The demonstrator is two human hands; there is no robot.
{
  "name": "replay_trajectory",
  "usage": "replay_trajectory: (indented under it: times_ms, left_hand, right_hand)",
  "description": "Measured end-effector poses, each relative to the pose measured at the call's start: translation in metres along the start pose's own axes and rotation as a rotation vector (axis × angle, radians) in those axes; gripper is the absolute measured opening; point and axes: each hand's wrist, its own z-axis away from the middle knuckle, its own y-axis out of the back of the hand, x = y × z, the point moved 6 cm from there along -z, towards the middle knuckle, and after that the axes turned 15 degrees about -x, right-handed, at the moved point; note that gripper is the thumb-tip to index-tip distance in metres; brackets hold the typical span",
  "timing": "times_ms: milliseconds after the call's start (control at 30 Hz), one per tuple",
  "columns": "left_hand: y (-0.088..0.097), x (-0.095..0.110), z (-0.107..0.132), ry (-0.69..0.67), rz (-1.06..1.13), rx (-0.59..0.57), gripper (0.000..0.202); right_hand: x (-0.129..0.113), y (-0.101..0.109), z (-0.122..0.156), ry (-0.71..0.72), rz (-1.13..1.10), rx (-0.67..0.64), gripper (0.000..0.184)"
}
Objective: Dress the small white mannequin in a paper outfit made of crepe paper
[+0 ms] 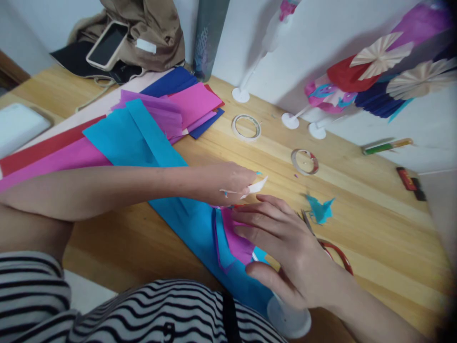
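My left hand (233, 180) is closed, with a small white scrap (257, 185) between its fingertips. A thin thread with a tiny blue bit hangs at its knuckles. My right hand (283, 238) is spread, its fingers resting on a magenta and blue paper bundle (237, 236). A white round base (290, 317) shows below my right thumb, and a bit of white stick shows by the bundle. Beneath both hands lies a large blue paper sheet (185, 216). Scissors with red handles (339, 255) lie partly hidden behind my right hand.
Two tape rolls (246, 127) (304, 162) and a torn blue scrap (320, 209) lie on the wooden table. Folded coloured papers (194, 105), a phone (107, 45) on a brown bag (160, 35), and paper decorations on white stands (290, 120) line the back.
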Motion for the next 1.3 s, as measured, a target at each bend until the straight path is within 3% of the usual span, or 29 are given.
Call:
replay_trajectory:
  times_ms: [100,367,600,833,1067,1300]
  left_hand:
    - [0.0,0.001,0.0,0.01,-0.024,0.007,0.024]
    - [0.0,0.003,0.001,-0.072,-0.04,0.073,0.024]
    - [-0.001,-0.001,0.002,-0.032,-0.01,0.07,0.028]
    - [-0.001,0.001,0.0,-0.055,-0.062,0.037,0.023]
    - [0.0,0.001,-0.001,-0.069,-0.042,0.056,0.024]
    - [-0.002,0.0,-0.002,-0.046,-0.015,0.031,0.023]
  right_hand:
    - [0.001,-0.007,-0.005,0.005,0.085,0.04,0.027]
    - [-0.001,-0.026,-0.011,0.01,0.321,0.081,0.029]
    - [-0.01,-0.035,-0.011,-0.025,0.501,0.052,0.031]
    - [-0.01,-0.023,0.01,-0.051,0.233,0.099,0.031]
    - [-0.009,-0.029,0.011,-0.083,0.229,0.086,0.032]
    - [0.003,0.0,0.034,-0.139,0.065,0.218,0.029]
